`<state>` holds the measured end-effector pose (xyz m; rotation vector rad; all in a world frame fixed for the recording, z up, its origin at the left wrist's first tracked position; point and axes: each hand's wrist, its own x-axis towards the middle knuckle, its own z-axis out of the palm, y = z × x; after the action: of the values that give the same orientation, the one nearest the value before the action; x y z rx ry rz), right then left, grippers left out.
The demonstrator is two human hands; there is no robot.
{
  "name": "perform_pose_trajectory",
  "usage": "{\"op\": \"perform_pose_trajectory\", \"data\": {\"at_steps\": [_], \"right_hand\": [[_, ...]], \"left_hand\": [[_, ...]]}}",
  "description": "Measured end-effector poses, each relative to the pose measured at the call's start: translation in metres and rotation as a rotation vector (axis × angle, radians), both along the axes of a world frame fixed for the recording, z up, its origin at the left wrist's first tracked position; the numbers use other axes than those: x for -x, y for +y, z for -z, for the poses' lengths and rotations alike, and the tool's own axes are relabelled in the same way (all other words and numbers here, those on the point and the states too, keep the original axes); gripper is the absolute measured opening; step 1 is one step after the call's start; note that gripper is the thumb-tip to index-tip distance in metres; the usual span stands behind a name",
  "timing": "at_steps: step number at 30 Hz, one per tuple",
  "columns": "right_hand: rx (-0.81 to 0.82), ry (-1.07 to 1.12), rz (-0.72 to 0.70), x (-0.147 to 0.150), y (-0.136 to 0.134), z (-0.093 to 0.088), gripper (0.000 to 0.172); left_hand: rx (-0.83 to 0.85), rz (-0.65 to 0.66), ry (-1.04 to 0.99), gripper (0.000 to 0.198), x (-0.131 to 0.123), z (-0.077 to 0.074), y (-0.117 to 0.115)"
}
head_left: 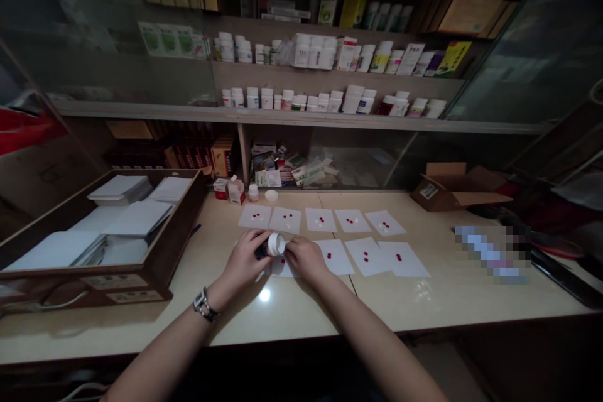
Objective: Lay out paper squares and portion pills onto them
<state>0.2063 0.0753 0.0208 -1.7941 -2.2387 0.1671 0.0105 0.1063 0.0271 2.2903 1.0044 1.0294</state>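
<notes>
Well, the left hand (244,259) was closed around a white pill bottle (276,244), held on its side low over a paper sheet (282,267). The right hand (306,259) was pressed close against the bottle's end, though I couldn't tell whether it gripped it. Small red pills (257,216) lay on nearby sheets across the counter (292,308). With the bottle tipped, a loose cap could spill pills, and a brushing wrist could knock the red ones out of place.
</notes>
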Motion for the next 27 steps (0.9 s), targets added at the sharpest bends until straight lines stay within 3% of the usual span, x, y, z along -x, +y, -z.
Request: {"op": "perform_pose_trajectory", "data": {"at_steps": [8,11,14,16,18,22,24,27], "right_hand": [[-0.011,0.072,-0.029,-0.005,-0.005,0.001,0.021],[-0.108,0.294,0.024,-0.015,-0.003,-0.001,0.027],[-0.208,0.624,0.178,-0.022,0.004,0.004,0.028],[-0.183,0.866,0.249,-0.022,0.007,0.008,0.027],[-0.125,0.982,0.231,-0.019,0.006,0.007,0.026],[-0.106,0.689,0.008,-0.008,-0.002,-0.010,0.017],[-0.022,0.500,-0.098,-0.004,-0.003,-0.021,0.016],[0.145,0.342,-0.138,-0.002,0.001,-0.028,0.018]], "left_hand": [[0.014,0.006,0.001,0.048,0.000,0.001,0.001],[0.020,-0.004,0.005,0.048,0.000,0.001,0.001],[0.021,-0.003,0.012,0.049,-0.001,0.000,0.000],[0.014,-0.003,0.014,0.049,-0.002,0.000,-0.001],[0.004,-0.008,0.013,0.050,-0.003,0.001,-0.002],[-0.025,0.016,0.017,0.051,-0.003,0.003,-0.002],[-0.054,0.040,0.031,0.051,-0.003,0.004,-0.002],[-0.084,0.057,0.053,0.048,-0.004,0.007,-0.002]]}}
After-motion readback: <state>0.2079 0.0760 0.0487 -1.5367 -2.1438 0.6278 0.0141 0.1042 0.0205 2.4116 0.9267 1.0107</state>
